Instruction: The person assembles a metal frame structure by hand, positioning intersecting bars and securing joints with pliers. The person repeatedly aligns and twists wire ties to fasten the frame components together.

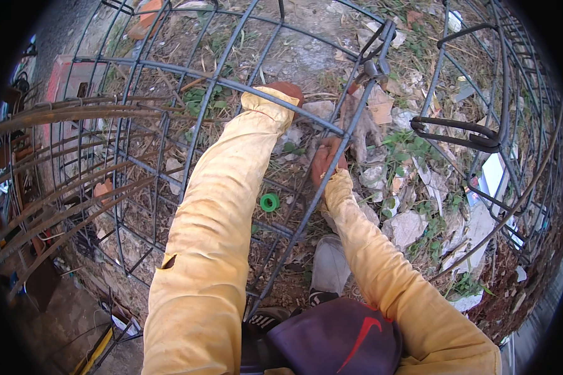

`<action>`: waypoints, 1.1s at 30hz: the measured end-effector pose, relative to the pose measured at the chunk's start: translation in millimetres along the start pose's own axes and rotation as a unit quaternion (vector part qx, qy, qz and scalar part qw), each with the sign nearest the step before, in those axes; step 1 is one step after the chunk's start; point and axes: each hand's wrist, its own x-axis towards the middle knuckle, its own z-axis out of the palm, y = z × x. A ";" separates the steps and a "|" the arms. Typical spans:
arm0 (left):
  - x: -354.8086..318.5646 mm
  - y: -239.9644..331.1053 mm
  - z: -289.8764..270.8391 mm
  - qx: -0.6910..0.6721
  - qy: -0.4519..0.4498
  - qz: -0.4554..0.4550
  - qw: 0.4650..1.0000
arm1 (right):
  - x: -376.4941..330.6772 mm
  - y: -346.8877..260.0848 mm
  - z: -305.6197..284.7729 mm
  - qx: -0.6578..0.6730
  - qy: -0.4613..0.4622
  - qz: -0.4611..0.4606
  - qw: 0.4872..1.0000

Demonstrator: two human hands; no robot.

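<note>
A: And here's the steel rebar cage (216,79), its bars spreading on every side of the green plastic ring (269,202)! Where's the left hand (286,92)?

B: Straight out beyond the ring, yellow cuff (266,112) right at a long bar (319,122). The fingers are out of sight, so I can't call them spread or curled.

A: And the right hand (326,161)?

B: Beyond the ring too, but off to its right, with a slanting bar (306,214) crossing in front. Those fingers look bent, close by the steel; whether they're gripping it, I can't tell.

A: And that metal-headed tool (376,69)?

B: Farther beyond the ring, rightward, up by the cage's bars!
</note>
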 end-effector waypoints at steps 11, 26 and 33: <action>-1.6 -17.4 25.0 -0.163 0.147 0.092 0.971 | 5.8 -73.0 -25.9 0.139 -0.023 0.117 0.983; 15.0 -10.7 42.8 -0.479 0.290 0.139 0.817 | 41.7 -101.9 -29.2 0.315 -0.033 0.296 0.901; 40.0 -26.1 83.6 -0.689 0.263 0.142 0.660 | 32.1 -115.9 -42.7 0.494 -0.068 0.417 0.760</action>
